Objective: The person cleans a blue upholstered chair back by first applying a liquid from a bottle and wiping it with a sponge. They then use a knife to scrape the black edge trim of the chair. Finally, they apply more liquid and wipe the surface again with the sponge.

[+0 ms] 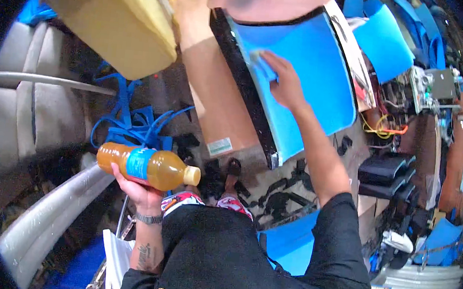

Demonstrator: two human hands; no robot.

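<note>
My left hand is closed round a plastic bottle of amber liquid. The bottle lies on its side in the palm, its pale cap pointing right and a blue label round its middle. Farther ahead, my right hand is closed and reaches over a curved bright blue foam sheet with a black border. Its fingers hold a small pale-tipped thing against the left side of the blue surface; blur hides its exact kind. A brown board lies along the left of the black edge.
Yellow foam stands at the far left, above tangled blue strips. Grey padded panels and a plastic-wrapped roll fill the left. Black offcuts litter the floor. Stacked black pieces sit at the right.
</note>
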